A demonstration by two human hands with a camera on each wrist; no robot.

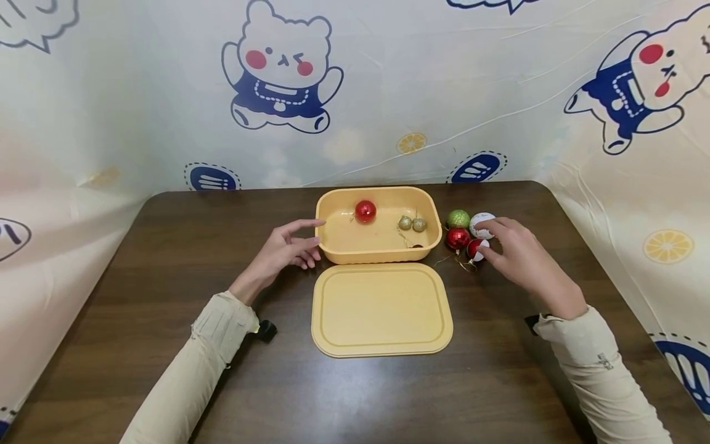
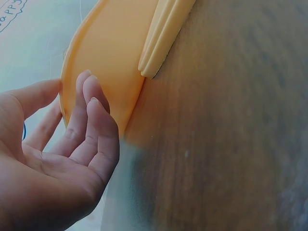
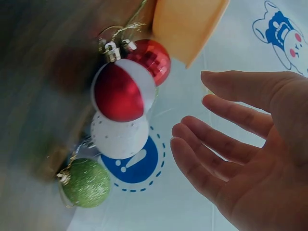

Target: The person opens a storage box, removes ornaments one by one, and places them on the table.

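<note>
A yellow plastic box [image 1: 377, 253] holds a shiny red Christmas ball [image 1: 365, 211], two small gold glitter balls [image 1: 405, 222] and a small dark piece near its front wall. My left hand [image 1: 285, 246] is at the box's left end, fingertips touching the rim, other fingers loosely bent. Just right of the box lie a green glitter ball [image 3: 86, 183], a white ball [image 3: 120, 137], a red ball [image 3: 153, 60] and a red-and-white ball [image 3: 118, 91]. Beside and over these my right hand [image 1: 524, 256] hovers, fingers spread and relaxed; the right wrist view shows a gap between fingertips and balls.
A flat yellow lid [image 1: 383, 311] lies in front of the box on the dark wooden table [image 1: 355, 394]. Printed cloth [image 1: 388, 80] hangs behind the table and along both sides. Gold hanging strings trail from the balls on the right.
</note>
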